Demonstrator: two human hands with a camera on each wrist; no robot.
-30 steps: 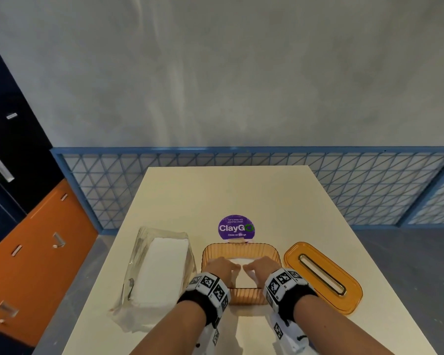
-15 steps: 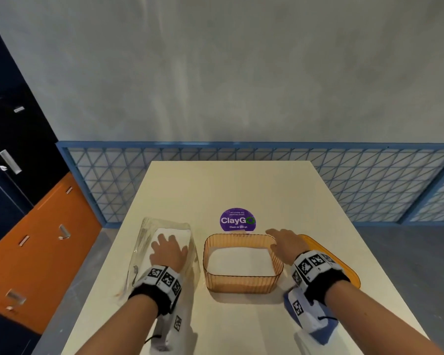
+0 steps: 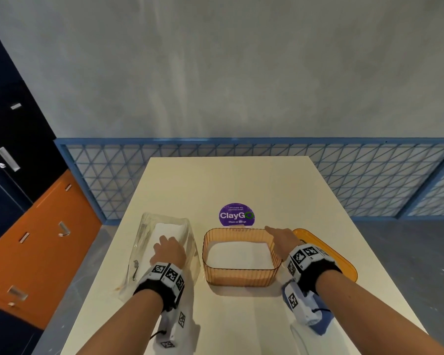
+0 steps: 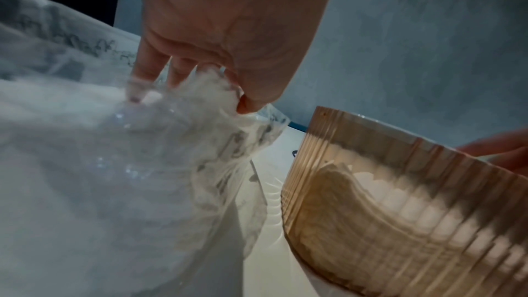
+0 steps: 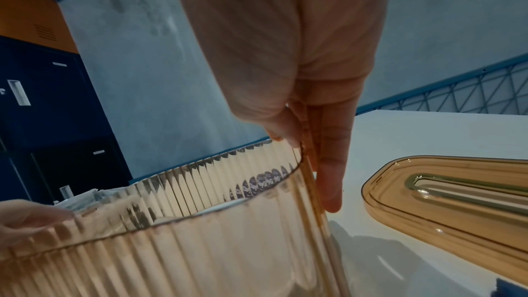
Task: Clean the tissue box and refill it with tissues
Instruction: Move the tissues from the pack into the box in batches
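Tissue pack (image 3: pixel 168 235): a clear plastic wrapper holding a white stack, lying on the left of the table (image 3: pixel 231 180), just beside the box.
Left hand (image 3: pixel 168 252): resting on top of the pack; in the left wrist view the fingers (image 4: pixel 148 62) and thumb are curled into the crinkled film, pinching it. Risk: a pull on the slack film alone would likely lift wrapper rather than tissues, or drag the whole pack toward the table's left edge.
Tissue box (image 3: pixel 241 276): a ribbed amber body, uncovered, standing at the table's centre with a low white layer of tissues on its floor. Risk: being light and not yet full, it would probably slide or tip if knocked by the incoming stack.
Sticker (image 3: pixel 236 214): a purple round label on the table behind the box.
Right hand (image 3: pixel 280 239): at the box's right wall; the right wrist view shows the thumb inside the rim and straight fingers (image 5: pixel 331 166) outside, a light pinch on the wall. Risk: so thin a hold on one side may flex the wall instead of steadying the box.
Lid (image 3: pixel 336 260): an amber cover with a slot, lying on the table just right of the box, partly hidden behind the right wrist. Risk: a backward sweep of that arm could push it toward the table's right edge.
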